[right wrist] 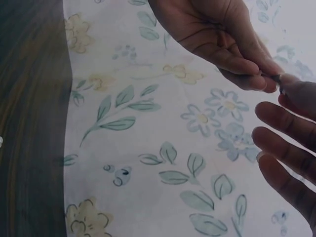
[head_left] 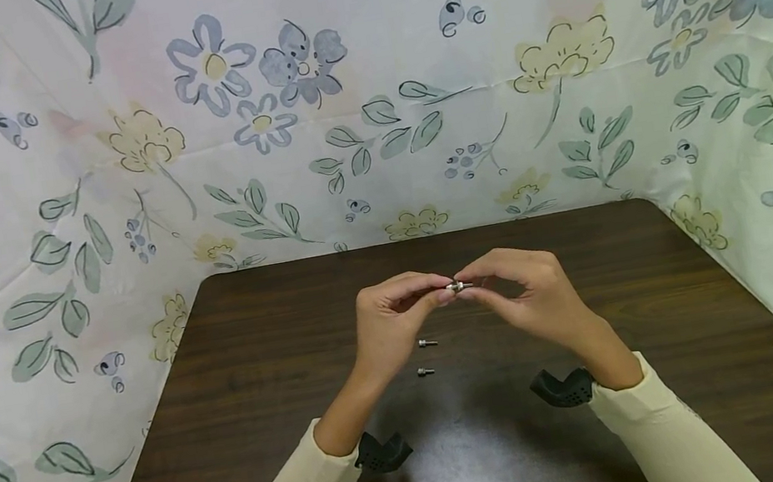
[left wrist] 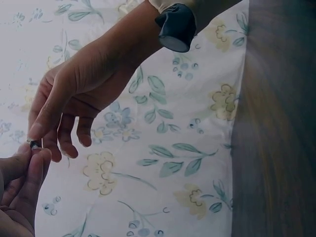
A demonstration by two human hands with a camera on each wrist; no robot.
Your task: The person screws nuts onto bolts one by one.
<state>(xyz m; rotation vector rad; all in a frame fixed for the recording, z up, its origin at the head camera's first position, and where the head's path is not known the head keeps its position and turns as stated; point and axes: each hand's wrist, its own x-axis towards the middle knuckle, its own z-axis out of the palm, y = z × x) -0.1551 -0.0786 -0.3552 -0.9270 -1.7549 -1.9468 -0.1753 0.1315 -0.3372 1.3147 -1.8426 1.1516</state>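
In the head view a small metal screw (head_left: pixel 459 286) is held level between both hands, above the middle of the table. My left hand (head_left: pixel 390 323) pinches its left end between thumb and index finger. From the other side, the thumb and index finger of my right hand (head_left: pixel 535 295) pinch the right end. Fingertips cover much of the piece. In the left wrist view the right hand (left wrist: pixel 74 89) meets the left at a dark, shiny bit of it. Two more screws, an upper one (head_left: pixel 428 343) and a lower one (head_left: pixel 426 371), lie on the table below the left hand.
The dark wood table (head_left: pixel 261 362) reaches back to a floral cloth (head_left: pixel 359 68), which hangs behind it and along both sides. Each wrist wears a black camera mount, one on the left (head_left: pixel 384 452) and one on the right (head_left: pixel 562 388).
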